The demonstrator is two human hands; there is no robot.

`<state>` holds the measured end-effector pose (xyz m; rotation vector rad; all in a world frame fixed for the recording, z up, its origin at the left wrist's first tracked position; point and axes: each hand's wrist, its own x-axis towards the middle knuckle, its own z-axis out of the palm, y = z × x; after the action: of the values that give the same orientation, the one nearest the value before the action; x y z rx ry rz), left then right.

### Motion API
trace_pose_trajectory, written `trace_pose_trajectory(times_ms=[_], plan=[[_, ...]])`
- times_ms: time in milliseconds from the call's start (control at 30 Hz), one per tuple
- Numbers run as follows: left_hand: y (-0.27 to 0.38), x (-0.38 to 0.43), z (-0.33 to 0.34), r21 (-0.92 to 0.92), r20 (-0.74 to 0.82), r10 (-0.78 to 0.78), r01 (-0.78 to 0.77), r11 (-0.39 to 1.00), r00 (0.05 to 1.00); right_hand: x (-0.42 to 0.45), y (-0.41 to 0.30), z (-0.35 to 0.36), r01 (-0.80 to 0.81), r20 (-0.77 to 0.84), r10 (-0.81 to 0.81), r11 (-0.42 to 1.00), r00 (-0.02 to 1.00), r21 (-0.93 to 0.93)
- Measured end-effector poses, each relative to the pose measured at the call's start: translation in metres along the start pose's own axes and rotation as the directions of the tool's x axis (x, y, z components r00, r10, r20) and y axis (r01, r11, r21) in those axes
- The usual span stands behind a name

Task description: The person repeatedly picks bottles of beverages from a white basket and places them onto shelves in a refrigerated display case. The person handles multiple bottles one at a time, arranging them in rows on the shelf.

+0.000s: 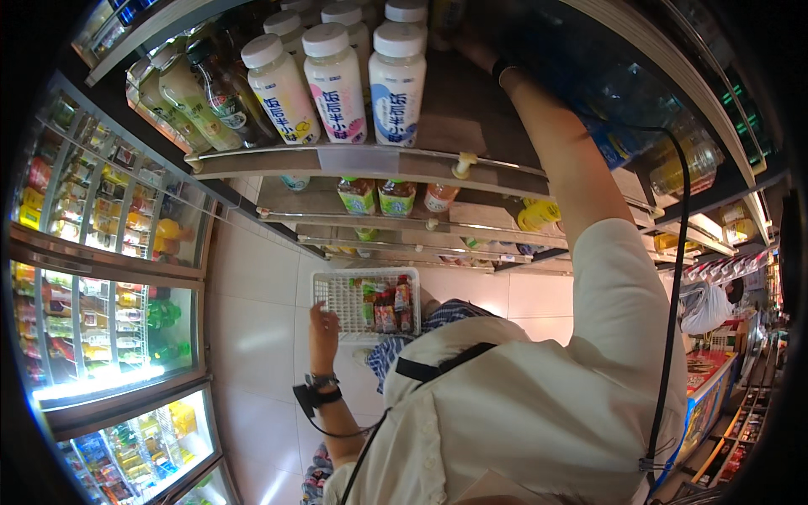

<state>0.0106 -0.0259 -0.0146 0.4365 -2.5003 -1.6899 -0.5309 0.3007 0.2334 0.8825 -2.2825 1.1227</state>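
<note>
My right hand (pixel 473 49) reaches deep into the dark top shelf (pixel 454 120). It is close to a dim bottle (pixel 449 14) at the back, and shadow hides whether the fingers touch it. Left of it stand white plastic bottles with white caps, the nearest a blue-labelled bottle (pixel 398 88), beside a pink-labelled bottle (pixel 334 88) and a yellow-labelled bottle (pixel 278 95). My left hand (pixel 324 325) hangs low with loosely bent, parted fingers and holds nothing visible. Beside it, a white plastic basket (pixel 366 273) on the floor contains several red-labelled drink bottles (pixel 386 310) and green packages.
Dark glass bottles (pixel 230 107) stand at the top shelf's left. Lower shelves (pixel 404 230) carry more bottles. Glass-door drink coolers (pixel 113 328) line the left side. A black cable (pixel 678 265) runs past my right arm. Shrink-wrapped bottles (pixel 317 473) sit on the floor.
</note>
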Motion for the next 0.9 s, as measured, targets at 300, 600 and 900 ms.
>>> trace_pose_trajectory(times_ms=[300, 600, 900], plan=[[-0.07, -0.04, 0.056, -0.083, -0.011, -0.283, 0.281, 0.956, 0.959, 0.009, -0.001, 0.015, -0.218, 0.081, 0.227, 0.97, 0.971, -0.106], [-0.091, -0.036, 0.083, 0.005, 0.045, -0.273, 0.273, 0.962, 0.961, 0.014, -0.008, 0.008, -0.058, 0.233, 0.184, 0.886, 0.955, -0.461], [-0.093, -0.033, 0.093, 0.026, 0.056, -0.295, 0.294, 0.955, 0.954, 0.015, 0.017, 0.031, -0.055, 0.112, 0.056, 0.998, 0.992, -0.015]])
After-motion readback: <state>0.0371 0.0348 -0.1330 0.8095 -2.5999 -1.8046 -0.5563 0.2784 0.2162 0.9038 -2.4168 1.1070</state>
